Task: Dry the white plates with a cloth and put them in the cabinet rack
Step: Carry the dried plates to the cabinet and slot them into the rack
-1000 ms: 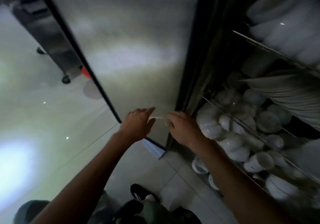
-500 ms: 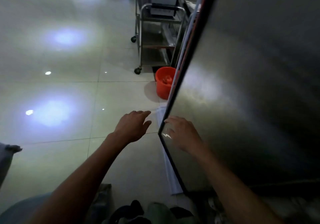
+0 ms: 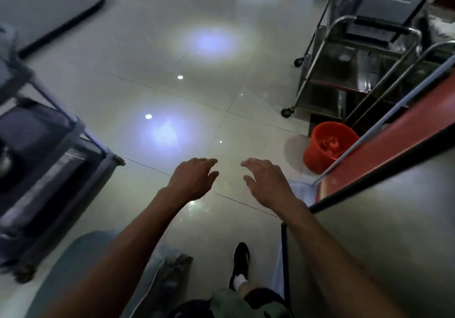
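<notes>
My left hand (image 3: pixel 194 177) and my right hand (image 3: pixel 267 180) hover side by side over the tiled floor, palms down, fingers relaxed and spread, holding nothing. The steel cabinet (image 3: pixel 384 234) with a red top edge stands at my right, its door closed; my right forearm passes next to its corner. No white plate, cloth or rack shows in the head view.
An orange bucket (image 3: pixel 330 145) stands on the floor beside the cabinet. Behind it is a steel wheeled trolley (image 3: pixel 349 71). A dark trolley (image 3: pixel 41 160) is at the left. My shoe (image 3: pixel 241 261) is on the floor below. Glossy tiles (image 3: pixel 187 91) stretch ahead.
The open cabinet with its white dishes has gone from view; the steel door swung shut. My view turned left toward the floor, and both hands came off the door edge.
</notes>
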A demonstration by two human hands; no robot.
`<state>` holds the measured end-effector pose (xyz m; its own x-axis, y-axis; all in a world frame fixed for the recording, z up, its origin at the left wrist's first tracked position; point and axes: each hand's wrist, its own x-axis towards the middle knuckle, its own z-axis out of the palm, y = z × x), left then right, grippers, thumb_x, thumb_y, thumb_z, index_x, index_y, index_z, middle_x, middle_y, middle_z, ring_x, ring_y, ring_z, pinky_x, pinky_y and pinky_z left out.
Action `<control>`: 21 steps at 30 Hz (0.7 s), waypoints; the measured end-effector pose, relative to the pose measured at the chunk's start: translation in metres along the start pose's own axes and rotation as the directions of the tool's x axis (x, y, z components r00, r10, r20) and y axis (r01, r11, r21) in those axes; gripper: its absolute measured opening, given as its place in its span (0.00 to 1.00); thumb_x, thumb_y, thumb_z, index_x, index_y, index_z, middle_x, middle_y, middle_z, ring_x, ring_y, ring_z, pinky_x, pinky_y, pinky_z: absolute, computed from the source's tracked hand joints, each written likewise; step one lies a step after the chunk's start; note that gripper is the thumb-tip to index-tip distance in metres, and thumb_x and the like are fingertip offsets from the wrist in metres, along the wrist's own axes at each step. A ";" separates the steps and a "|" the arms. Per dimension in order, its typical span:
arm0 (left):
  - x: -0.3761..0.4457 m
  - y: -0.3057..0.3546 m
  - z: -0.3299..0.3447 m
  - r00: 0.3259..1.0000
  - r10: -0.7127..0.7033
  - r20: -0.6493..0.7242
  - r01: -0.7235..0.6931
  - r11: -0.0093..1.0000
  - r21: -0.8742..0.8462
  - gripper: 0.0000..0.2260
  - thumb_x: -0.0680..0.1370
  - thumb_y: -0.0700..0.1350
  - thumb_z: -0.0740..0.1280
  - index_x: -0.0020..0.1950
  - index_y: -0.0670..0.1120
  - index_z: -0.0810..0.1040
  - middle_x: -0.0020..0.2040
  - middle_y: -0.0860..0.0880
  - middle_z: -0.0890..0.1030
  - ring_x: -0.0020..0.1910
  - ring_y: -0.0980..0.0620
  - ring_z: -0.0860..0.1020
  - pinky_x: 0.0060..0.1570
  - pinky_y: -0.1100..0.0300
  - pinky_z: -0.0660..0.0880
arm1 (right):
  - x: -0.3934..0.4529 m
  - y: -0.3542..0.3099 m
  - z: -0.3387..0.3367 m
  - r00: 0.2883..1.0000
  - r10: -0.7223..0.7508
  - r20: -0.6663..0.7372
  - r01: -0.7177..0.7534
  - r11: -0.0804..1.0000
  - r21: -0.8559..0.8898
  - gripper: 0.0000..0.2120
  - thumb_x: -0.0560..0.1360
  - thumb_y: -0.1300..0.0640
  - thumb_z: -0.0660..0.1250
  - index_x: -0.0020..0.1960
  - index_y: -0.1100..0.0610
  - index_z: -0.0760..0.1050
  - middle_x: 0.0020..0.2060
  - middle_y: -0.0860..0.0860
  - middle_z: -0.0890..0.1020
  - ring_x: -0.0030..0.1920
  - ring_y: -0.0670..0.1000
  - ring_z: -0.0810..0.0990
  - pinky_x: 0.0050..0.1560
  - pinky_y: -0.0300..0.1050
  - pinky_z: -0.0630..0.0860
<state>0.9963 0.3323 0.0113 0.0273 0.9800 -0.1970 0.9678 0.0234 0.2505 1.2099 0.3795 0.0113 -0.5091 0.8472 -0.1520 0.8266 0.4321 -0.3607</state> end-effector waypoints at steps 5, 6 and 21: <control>0.045 -0.021 -0.024 0.992 -0.121 -0.035 0.122 0.992 0.031 0.20 0.84 0.54 0.58 0.75 0.51 0.68 0.68 0.51 0.77 0.67 0.47 0.74 0.61 0.50 0.73 | 0.084 0.002 -0.016 0.989 -0.148 0.027 0.150 0.986 -0.073 0.21 0.82 0.52 0.61 0.74 0.50 0.67 0.72 0.49 0.72 0.69 0.54 0.71 0.69 0.53 0.67; 0.052 -0.027 -0.028 0.988 -0.148 -0.045 0.149 0.989 0.025 0.20 0.84 0.54 0.58 0.76 0.51 0.67 0.69 0.51 0.77 0.67 0.47 0.74 0.61 0.50 0.73 | 0.099 0.000 -0.019 0.984 -0.175 0.040 0.178 0.980 -0.087 0.21 0.82 0.52 0.60 0.75 0.50 0.66 0.72 0.49 0.71 0.69 0.55 0.71 0.69 0.54 0.67; 0.073 -0.220 -0.033 0.797 -0.600 -0.073 0.580 0.793 -0.187 0.21 0.84 0.56 0.57 0.77 0.54 0.65 0.72 0.51 0.74 0.68 0.48 0.73 0.66 0.50 0.71 | 0.311 -0.151 0.017 0.794 -0.526 0.304 0.589 0.789 -0.174 0.21 0.82 0.52 0.59 0.74 0.50 0.66 0.68 0.47 0.73 0.65 0.56 0.72 0.62 0.54 0.70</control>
<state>0.7773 0.4054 -0.0265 -0.5770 0.7812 -0.2384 0.7365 0.6238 0.2617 0.9229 0.5724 0.0033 -0.9121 0.3517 -0.2107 0.3941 0.8938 -0.2140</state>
